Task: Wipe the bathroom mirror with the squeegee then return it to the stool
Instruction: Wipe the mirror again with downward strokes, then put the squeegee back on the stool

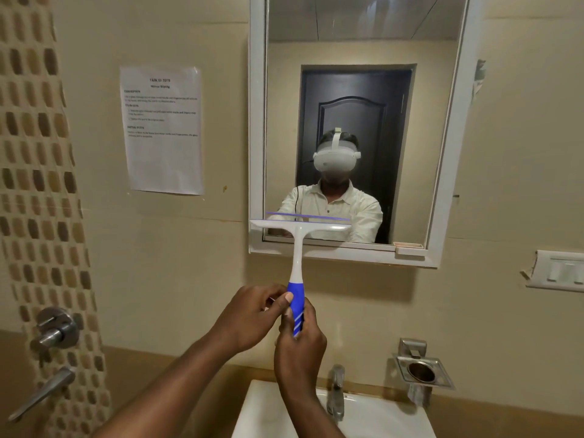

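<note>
A squeegee (298,248) with a white neck and a blue handle stands upright in front of me. Its wide blade lies across the lower left part of the white-framed mirror (354,42), close to the bottom edge. My right hand (300,343) wraps the lower end of the blue handle. My left hand (252,314) pinches the handle just above it, thumb on the blue grip. The stool is out of view.
A white basin (379,415) with a steel tap (335,390) sits below my hands. A steel cup holder (423,371) and a switch plate (559,271) are on the right wall. Shower valves (57,330) and a taped paper sheet (162,129) are on the left.
</note>
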The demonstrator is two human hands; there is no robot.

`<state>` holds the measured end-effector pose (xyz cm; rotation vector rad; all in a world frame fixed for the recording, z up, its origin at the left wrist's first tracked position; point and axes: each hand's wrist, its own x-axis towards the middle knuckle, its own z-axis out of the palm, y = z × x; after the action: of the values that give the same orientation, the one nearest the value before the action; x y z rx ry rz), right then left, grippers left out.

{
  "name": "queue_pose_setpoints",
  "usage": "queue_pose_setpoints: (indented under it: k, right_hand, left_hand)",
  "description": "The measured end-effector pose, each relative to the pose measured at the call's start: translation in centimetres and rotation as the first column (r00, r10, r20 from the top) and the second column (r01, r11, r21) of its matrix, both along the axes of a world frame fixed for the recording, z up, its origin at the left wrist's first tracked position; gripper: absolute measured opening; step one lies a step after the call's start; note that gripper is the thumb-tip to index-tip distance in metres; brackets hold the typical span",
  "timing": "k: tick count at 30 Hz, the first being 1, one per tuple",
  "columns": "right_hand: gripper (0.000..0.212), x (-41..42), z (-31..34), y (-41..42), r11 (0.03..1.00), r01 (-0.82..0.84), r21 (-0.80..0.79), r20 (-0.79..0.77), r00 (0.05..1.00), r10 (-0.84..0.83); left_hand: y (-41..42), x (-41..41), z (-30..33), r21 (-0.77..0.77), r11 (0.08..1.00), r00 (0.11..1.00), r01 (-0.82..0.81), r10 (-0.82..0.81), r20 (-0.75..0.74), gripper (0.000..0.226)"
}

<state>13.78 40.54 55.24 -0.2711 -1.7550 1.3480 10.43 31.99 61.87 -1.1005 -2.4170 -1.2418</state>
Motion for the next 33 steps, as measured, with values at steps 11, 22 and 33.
queue_pose_setpoints:
  k: [11,22,33]
  right_hand:
    - [0.021,0.0,2.6,-3.6,0.937,-0.305,0.17,-0.075,0.944,0.321]
    - [0.013,-0.4,-0.2,-8.1,0.788,-0.601,0.134,0.15,0.798,0.583]
    - [0.004,-0.9,-6.2,-14.0,0.495,-0.859,-0.132,0.419,0.404,0.813]
  left_hand:
    - [-4.8,0.1,0.9,0.288,0.946,0.979,-0.151,0.104,0.173,0.008]
    - [-12.1,1.9,-3.2,0.247,0.879,0.906,-0.408,0.357,0.227,0.013]
    - [-20.1,2.5,-12.4,0.118,0.801,0.77,-0.586,0.506,0.388,0.035]
